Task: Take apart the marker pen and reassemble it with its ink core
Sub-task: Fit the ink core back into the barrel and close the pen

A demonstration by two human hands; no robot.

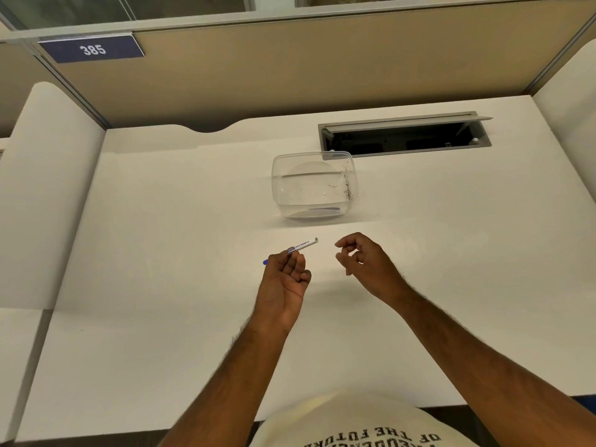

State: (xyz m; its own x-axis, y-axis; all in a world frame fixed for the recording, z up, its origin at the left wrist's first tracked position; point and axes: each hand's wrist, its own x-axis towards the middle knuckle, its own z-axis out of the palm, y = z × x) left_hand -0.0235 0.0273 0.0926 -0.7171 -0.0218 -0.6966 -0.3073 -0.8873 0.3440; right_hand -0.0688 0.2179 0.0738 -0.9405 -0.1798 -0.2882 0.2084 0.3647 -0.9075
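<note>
Marker pen (303,246) in left hand (285,279) — right hand (362,259) apart

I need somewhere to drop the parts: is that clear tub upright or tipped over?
Tipped. The clear tub lies on its side on the desk, its opening facing away from the person and its base toward them.

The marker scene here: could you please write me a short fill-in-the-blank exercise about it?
1. The marker is held in the ____ hand.
2. The right hand holds ____.
3. The clear tub lies beyond both hands, tipped on its ____.
4. The sign reads ____.

Missing words: left; nothing; side; 385
</note>
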